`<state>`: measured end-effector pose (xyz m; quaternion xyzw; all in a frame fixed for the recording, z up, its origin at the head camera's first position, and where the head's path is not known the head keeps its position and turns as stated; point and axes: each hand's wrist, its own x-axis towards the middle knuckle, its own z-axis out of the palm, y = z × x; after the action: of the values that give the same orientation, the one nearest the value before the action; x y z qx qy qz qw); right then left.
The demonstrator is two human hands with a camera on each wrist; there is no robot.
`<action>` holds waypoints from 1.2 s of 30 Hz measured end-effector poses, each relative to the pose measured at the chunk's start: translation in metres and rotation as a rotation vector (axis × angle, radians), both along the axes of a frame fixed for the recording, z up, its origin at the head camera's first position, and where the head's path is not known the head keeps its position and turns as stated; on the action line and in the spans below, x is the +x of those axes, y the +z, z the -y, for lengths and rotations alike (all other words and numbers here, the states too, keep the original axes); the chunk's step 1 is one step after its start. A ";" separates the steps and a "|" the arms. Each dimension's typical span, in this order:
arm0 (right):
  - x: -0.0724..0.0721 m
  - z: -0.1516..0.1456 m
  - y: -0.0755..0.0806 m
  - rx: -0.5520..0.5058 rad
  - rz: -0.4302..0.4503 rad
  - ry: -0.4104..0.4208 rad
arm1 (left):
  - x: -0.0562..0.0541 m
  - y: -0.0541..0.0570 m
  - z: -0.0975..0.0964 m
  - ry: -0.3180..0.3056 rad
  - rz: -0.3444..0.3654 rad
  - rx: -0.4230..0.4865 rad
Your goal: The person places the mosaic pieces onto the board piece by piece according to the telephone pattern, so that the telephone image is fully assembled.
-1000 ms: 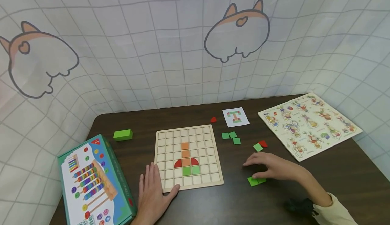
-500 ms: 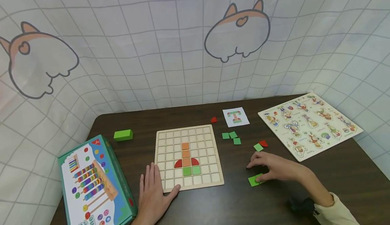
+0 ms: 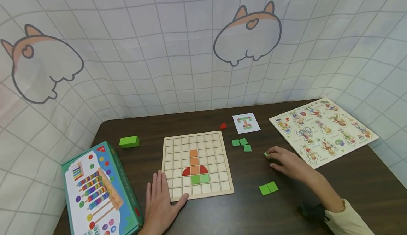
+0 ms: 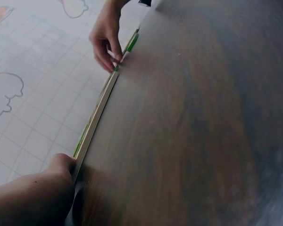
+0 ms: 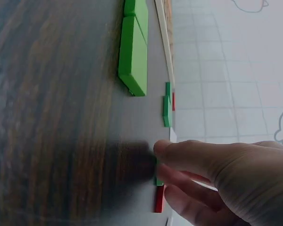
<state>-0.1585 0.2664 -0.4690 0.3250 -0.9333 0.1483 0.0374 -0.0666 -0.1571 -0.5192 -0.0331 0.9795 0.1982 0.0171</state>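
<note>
My left hand (image 3: 160, 203) rests at the near left corner of a wooden grid board (image 3: 219, 178). Its fingers lie straight along the left edge, the thumb on the front edge. Orange squares (image 3: 194, 161), red quarter-round pieces (image 3: 203, 169) and green squares (image 3: 205, 178) sit in the grid. My right hand (image 3: 287, 162) reaches over a green square tile (image 3: 266, 155), fingertips covering most of it and thumb apart. In the right wrist view, a red piece (image 5: 159, 199) lies beside that tile. Two light green tiles (image 3: 268, 188) lie nearer me.
Several darker green tiles (image 3: 243, 141) lie right of the board. Behind them are a red piece (image 3: 223, 125) and a picture card (image 3: 246, 123). A puzzle board (image 3: 324, 132) occupies the back right. At left are a toy box (image 3: 95, 192) and a green block (image 3: 129, 142).
My right hand has moved away from the two near light green tiles to the farther green tile, now covering the red piece in the head view. The left hand stays put.
</note>
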 end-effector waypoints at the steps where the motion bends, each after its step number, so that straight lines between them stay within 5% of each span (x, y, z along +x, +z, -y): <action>1: 0.000 0.001 0.000 -0.002 -0.004 0.002 | 0.000 0.000 0.000 0.000 -0.002 -0.001; 19: -0.003 0.018 -0.001 -0.007 -0.071 0.015 | -0.001 0.001 0.003 0.009 -0.009 0.000; 24: -0.007 0.069 0.013 -0.172 -0.234 0.231 | -0.003 0.002 0.005 0.008 -0.020 -0.006; 28: -0.001 0.131 0.023 -0.188 -0.316 0.428 | -0.003 0.001 0.005 0.003 -0.017 -0.005; 36: 0.006 0.221 0.018 0.032 -0.132 0.596 | 0.001 -0.001 0.001 0.001 -0.020 0.003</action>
<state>-0.1522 0.0453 -0.4514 0.5940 -0.7946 0.1164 0.0477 -0.0656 -0.1585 -0.5207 -0.0313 0.9793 0.2000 0.0073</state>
